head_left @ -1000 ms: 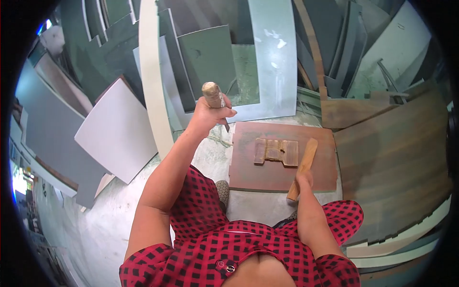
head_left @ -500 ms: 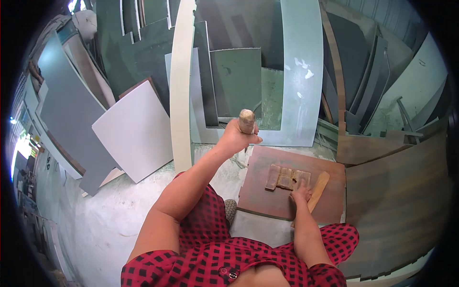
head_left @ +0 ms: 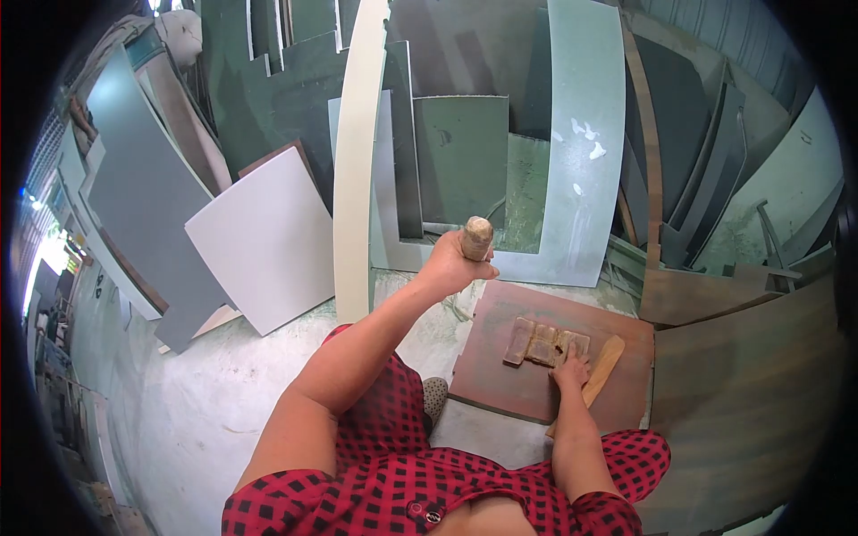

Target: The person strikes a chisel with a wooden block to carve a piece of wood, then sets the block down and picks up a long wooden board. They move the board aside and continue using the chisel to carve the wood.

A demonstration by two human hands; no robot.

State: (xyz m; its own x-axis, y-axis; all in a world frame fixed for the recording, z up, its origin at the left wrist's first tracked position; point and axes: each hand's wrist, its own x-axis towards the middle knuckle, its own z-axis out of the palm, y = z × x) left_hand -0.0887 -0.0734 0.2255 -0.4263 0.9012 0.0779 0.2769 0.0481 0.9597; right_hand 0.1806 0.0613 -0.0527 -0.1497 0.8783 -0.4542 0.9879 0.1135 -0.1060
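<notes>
My left hand (head_left: 451, 268) is raised in front of me, its fingers wrapped round a wooden-handled tool (head_left: 477, 234). I see the handle's rounded end almost head-on; its working end is hidden. Lower and to the right, my right hand (head_left: 572, 364) has its fingers stretched out onto the rightmost of several brown blocks (head_left: 542, 344), which sit side by side. The blocks rest on a reddish-brown board (head_left: 500, 380) on the floor. Just right of that hand lies a flat wooden stick (head_left: 606, 364), running back under my right forearm.
Leaning ahead are a cream strip (head_left: 353, 179) and a pale blue frame panel (head_left: 585, 179). A white panel (head_left: 264, 241) stands tilted at left, beside a large grey panel (head_left: 147, 192). Brown sheeting (head_left: 742, 384) spreads at right. My foot (head_left: 434, 397) is beside the board.
The view has shifted slightly, so most things sit a little lower and farther right. My left hand still grips the tool, and my right hand remains at the blocks.
</notes>
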